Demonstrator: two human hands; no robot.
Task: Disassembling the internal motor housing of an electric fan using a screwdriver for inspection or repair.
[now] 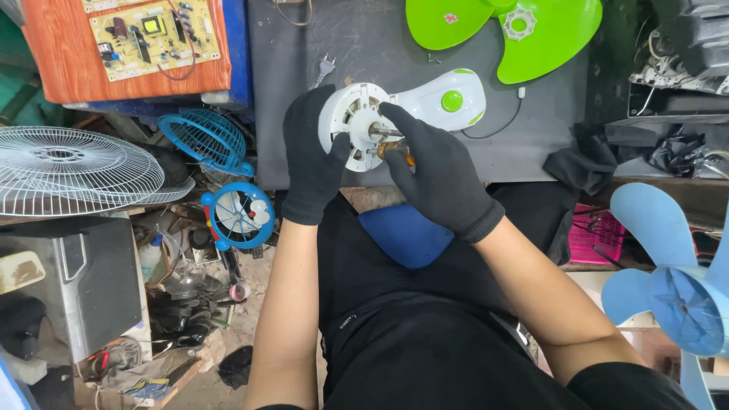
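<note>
The green blade (531, 38) is already off and lies on the surface (380, 45). The left hand (311, 156) clasps the fan motor (353, 125); the right hand (433, 171) pinches a screwdriver (395, 146) against its housing, still closed.

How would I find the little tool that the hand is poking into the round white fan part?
Start at the dark grey table and find the white fan body with a green button, lying at its near edge. The left hand steadies its round end; the right hand grips a screwdriver there. It is the only thing with an amber handle and a thin metal shaft.
</note>
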